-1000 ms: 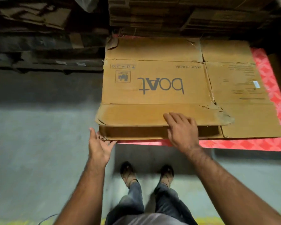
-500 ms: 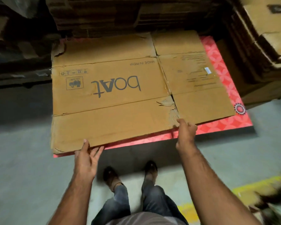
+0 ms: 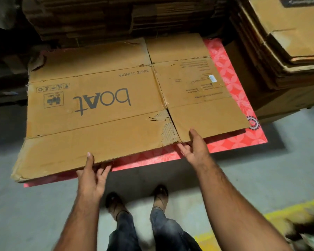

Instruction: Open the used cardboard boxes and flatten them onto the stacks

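Cardboard first: the flattened box with "boAt" printed on it lies spread out just ahead of both hands, on top of a red patterned sheet that pokes out along its near and right edges. From where I'm watching, the left hand pinches the near edge, thumb on top and fingers tucked underneath. The right hand grips that same near edge further right, just past the torn, peeled spot where two flaps meet, thumb on top there too. So the hands are apart, each clamped on the box's front edge.

Room to move: the box's near-left corner overhangs the red sheet, and below the hands there's bare grey floor around the person's feet. A yellow floor line runs off to the lower right of the right hand.

No containers I can see, it's all flat stock. Right behind the box, a dark stack of flattened cardboard rises like a wall, so there's no space to push forward. To the right of the right hand, another tall stack crowds that side and touches the red sheet's far-right edge. Something blurry sits at the bottom right; can't tell what.
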Available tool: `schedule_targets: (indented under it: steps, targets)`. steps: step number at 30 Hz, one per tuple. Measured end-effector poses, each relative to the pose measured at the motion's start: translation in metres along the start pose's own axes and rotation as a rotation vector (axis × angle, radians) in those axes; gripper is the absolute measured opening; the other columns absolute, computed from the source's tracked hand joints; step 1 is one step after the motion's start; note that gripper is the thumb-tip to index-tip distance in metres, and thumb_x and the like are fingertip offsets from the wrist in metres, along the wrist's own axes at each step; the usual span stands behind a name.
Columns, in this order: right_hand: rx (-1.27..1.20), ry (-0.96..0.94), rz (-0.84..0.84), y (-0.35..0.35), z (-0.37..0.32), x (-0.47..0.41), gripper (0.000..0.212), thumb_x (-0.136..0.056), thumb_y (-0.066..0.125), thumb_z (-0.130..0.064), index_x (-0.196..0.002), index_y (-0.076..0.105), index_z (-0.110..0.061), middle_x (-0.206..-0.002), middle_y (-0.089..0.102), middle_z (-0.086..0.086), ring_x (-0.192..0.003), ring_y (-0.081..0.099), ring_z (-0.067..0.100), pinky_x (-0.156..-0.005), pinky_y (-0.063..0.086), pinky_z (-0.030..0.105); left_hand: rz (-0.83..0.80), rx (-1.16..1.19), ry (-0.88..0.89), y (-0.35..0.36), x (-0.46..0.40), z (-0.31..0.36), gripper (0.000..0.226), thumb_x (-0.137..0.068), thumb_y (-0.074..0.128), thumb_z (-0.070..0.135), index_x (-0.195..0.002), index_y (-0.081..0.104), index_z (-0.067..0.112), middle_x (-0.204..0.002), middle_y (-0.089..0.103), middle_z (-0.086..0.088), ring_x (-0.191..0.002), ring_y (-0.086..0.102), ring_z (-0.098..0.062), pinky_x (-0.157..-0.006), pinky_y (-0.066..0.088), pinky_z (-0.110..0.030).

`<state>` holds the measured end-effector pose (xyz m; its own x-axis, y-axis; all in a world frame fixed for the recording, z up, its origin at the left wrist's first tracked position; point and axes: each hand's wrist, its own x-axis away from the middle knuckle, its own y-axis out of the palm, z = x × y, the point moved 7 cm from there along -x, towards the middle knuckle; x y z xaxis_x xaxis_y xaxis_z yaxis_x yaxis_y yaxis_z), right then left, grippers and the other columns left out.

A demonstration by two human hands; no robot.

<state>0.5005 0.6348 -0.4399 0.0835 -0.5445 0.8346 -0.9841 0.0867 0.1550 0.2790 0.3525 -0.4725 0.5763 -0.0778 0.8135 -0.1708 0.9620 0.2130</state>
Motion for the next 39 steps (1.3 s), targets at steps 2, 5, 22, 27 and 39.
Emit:
schedule_targets:
  steps: [2, 5, 22, 27, 39]
  targets:
    - [0.003, 0.007, -0.009, 0.001, 0.000, -0.004, 0.048, -0.102, 0.064, -0.021, -0.145, 0.048, -0.008, -0.144, 0.054, 0.018, -0.119, 0.064, 0.033, -0.083, 0.064, 0.040, 0.005, 0.011, 0.003, 0.010, -0.002, 0.000, 0.067, -0.092, 0.074, 0.031, -0.145, 0.041, 0.010, -0.157, 0.032, -0.017, -0.143, 0.036, -0.040, -0.090, 0.059, -0.054]
    - [-0.004, -0.027, -0.029, 0.006, -0.009, -0.006, 0.049, -0.102, 0.062, -0.008, -0.145, 0.039, -0.009, -0.130, 0.059, 0.022, -0.102, 0.071, 0.033, -0.073, 0.065, 0.040, -0.026, 0.047, 0.027, 0.030, 0.000, 0.012, 0.057, -0.094, 0.072, 0.015, -0.145, 0.047, 0.007, -0.140, 0.048, -0.013, -0.127, 0.048, -0.036, -0.061, 0.063, -0.044]
    - [-0.269, -0.400, -0.293, 0.079, -0.122, 0.146, 0.026, -0.102, 0.052, 0.006, -0.121, 0.044, -0.010, -0.141, 0.049, 0.020, -0.122, 0.058, 0.040, -0.073, 0.061, 0.051, -0.311, 0.191, 0.400, 0.113, 0.159, 0.164, 0.021, -0.096, 0.060, -0.004, -0.108, 0.054, 0.013, -0.109, 0.057, -0.004, -0.094, 0.060, -0.017, -0.048, 0.060, -0.040]
    - [-0.345, -0.536, -0.394, 0.080, -0.173, 0.213, 0.055, -0.102, 0.051, 0.007, -0.151, 0.030, -0.007, -0.144, 0.045, 0.024, -0.111, 0.060, 0.037, -0.056, 0.062, 0.042, -0.446, 0.277, 0.442, 0.133, 0.222, 0.196, 0.037, -0.096, 0.062, -0.002, -0.123, 0.042, 0.014, -0.121, 0.050, -0.008, -0.099, 0.058, -0.022, -0.052, 0.061, -0.043]
    - [-0.431, -0.742, -0.455, 0.021, -0.297, 0.281, 0.034, -0.102, 0.052, 0.004, -0.131, 0.037, -0.008, -0.130, 0.050, 0.025, -0.086, 0.066, 0.032, -0.048, 0.060, 0.036, -0.751, 0.311, 0.504, 0.231, 0.320, 0.188, 0.023, -0.095, 0.061, -0.005, -0.108, 0.057, 0.014, -0.103, 0.070, -0.010, -0.089, 0.071, -0.028, -0.051, 0.060, -0.047]
